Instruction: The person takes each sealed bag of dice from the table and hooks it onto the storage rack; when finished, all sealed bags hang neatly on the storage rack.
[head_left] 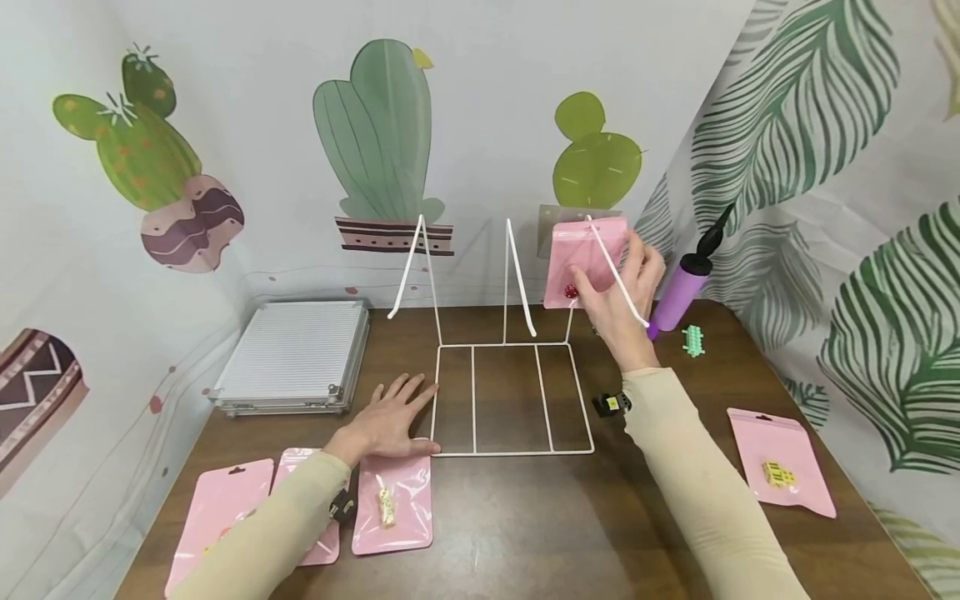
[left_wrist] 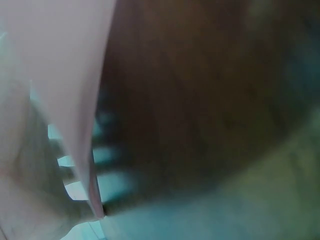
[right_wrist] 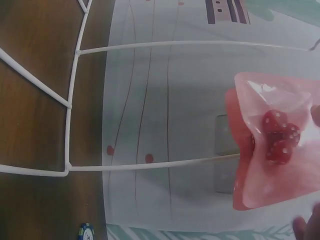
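Observation:
A white wire rack (head_left: 508, 344) with three prongs stands on the table. At its right prong my right hand (head_left: 626, 292) pinches a pink zip pouch (head_left: 592, 250), thumb on the front and fingers along the right edge. The prong comes forward from the pouch's top and looks threaded through its hang hole. Red dice (right_wrist: 280, 137) show through the pouch in the right wrist view; another pink layer lies behind it. My left hand (head_left: 386, 421) rests with spread fingers beside the base's left front corner. Just below it lies a pink pouch (head_left: 412, 525) with a small pale item.
Two more pink pouches (head_left: 232, 492) lie at the left, partly under my left forearm. A silver case (head_left: 300, 350) sits behind them. At the right are a purple pump (head_left: 680, 292), a green spiky piece (head_left: 693, 340) and a pouch with yellow dice (head_left: 780, 454).

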